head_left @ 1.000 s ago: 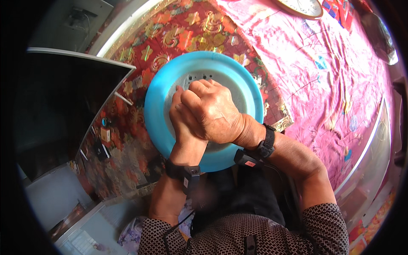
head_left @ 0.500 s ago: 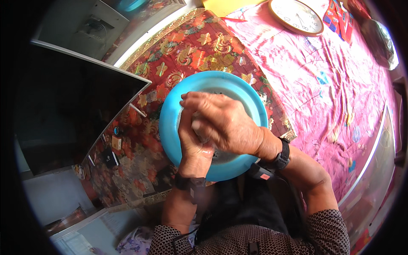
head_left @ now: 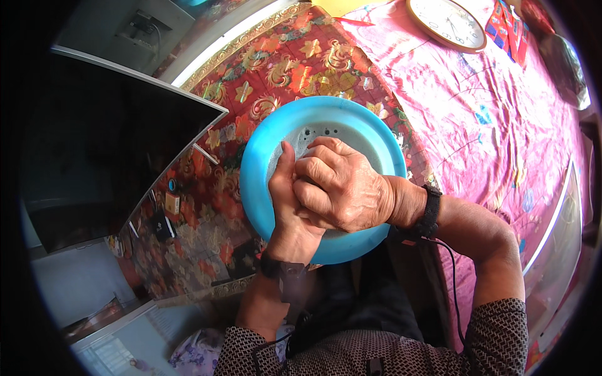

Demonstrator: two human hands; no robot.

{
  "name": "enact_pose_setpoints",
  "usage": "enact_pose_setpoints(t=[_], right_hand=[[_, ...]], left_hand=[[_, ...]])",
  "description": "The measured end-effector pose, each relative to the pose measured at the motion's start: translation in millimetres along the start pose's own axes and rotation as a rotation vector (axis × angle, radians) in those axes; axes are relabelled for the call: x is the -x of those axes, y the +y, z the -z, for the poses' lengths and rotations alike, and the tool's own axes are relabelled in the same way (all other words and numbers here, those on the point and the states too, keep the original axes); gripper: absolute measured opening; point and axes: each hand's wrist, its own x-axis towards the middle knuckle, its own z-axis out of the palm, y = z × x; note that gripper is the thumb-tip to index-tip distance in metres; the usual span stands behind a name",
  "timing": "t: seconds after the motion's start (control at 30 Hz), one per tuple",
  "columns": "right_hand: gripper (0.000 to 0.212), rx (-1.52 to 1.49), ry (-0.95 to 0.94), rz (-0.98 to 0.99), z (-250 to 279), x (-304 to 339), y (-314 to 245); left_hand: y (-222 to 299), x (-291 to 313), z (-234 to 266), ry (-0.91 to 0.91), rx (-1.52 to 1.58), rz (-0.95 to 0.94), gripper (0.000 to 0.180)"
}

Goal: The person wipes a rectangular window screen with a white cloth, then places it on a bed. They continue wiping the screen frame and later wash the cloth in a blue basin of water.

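Both my hands are pressed together over a round blue basin (head_left: 258, 210) that holds cloudy, sudsy water (head_left: 351, 141). My right hand (head_left: 345, 182) lies on top, its fingers curled tightly into the left palm. Below it, my left hand (head_left: 291, 216) is cupped around, with one digit pointing up past the right knuckles. Whatever is pressed between the palms is hidden. Dark bands sit on both wrists, and a cable hangs by the right forearm.
A dark flat screen (head_left: 119, 150) stands at the left. Under the basin lies a red floral cloth (head_left: 276, 72). A pink sheet (head_left: 464, 125) spreads at the right with a round wall clock (head_left: 448, 24) on it. A small box (head_left: 172, 203) lies near the screen.
My right hand's fingers have curled in from a flatter pose over the left hand. The pale stuff glimpsed between the palms is now covered. The view has shifted slightly.
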Motion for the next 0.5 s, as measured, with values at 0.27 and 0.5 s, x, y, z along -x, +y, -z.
enact_pose_setpoints(t=[0.27, 0.5], right_hand=[[0.036, 0.066, 0.041, -0.052, -9.7, -5.6, 1.1], [0.027, 0.000, 0.067, -0.178, -15.3, -9.9, 5.9]], left_hand=[[4.3, -17.5, 23.7, -0.127, 0.067, -0.031, 0.044], [-10.1, -34.4, 44.3, 0.014, 0.058, -0.113, 0.034]])
